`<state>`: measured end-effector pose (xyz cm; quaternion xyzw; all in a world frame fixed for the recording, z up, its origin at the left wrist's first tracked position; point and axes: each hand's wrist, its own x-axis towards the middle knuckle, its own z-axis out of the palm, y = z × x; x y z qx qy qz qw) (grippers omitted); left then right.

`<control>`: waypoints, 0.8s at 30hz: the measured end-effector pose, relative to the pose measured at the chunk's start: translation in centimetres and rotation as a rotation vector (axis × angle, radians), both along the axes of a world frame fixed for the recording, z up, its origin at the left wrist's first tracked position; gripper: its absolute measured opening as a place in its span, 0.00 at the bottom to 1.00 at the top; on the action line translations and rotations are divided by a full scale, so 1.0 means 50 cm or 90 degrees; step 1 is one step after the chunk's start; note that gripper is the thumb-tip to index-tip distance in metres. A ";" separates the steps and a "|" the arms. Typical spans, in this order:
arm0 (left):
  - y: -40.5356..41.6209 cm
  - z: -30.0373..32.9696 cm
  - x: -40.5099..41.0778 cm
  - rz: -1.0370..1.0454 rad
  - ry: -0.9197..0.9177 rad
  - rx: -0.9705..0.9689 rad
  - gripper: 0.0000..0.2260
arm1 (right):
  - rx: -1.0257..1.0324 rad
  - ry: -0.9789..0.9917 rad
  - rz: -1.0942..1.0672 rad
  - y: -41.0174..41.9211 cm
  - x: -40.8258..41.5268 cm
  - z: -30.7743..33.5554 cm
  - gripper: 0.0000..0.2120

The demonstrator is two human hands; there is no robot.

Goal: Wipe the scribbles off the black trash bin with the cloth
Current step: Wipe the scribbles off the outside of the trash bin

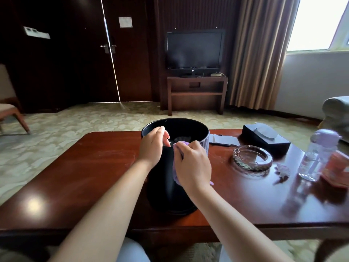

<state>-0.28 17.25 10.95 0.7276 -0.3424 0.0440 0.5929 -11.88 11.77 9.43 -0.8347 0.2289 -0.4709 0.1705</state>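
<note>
We have the black trash bin (166, 178) standing upright on the wooden table (85, 163), right in front of us. Our left hand (153, 148) curls over its near rim to steady it, while our right hand (192, 163) presses the bunched purple cloth (176, 177) against the upper outer wall. We judge the bin light, rigid and smooth, so it could slide or tip under scrubbing; the rim is the sensible hold. The cloth is soft and gathers easily. Inside the bin we make out only a dim pale patch. The glass ashtray (252, 157) looks empty, and the clear bottle (317, 157) seems nearly so.
</note>
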 end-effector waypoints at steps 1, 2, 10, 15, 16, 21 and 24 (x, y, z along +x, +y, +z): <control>0.001 0.000 0.000 -0.002 0.003 0.001 0.20 | 0.002 0.008 -0.003 -0.002 -0.001 -0.004 0.12; 0.001 0.001 0.001 -0.004 0.007 -0.001 0.19 | 0.022 0.019 -0.013 -0.009 -0.001 -0.006 0.12; 0.003 0.004 -0.007 0.003 -0.024 0.026 0.19 | -0.113 -0.064 -0.073 -0.002 0.012 -0.041 0.08; 0.004 0.001 -0.009 0.024 -0.043 0.053 0.18 | -0.170 -0.166 -0.054 -0.012 0.017 -0.065 0.07; 0.002 0.000 -0.009 0.030 -0.049 0.056 0.18 | -0.186 -0.173 -0.056 -0.011 0.019 -0.070 0.07; -0.001 -0.004 -0.005 0.042 -0.070 0.066 0.18 | -0.274 -0.141 -0.049 -0.021 0.013 -0.131 0.04; -0.002 -0.005 -0.005 0.050 -0.079 0.068 0.18 | -0.238 -0.098 -0.027 -0.018 0.008 -0.164 0.04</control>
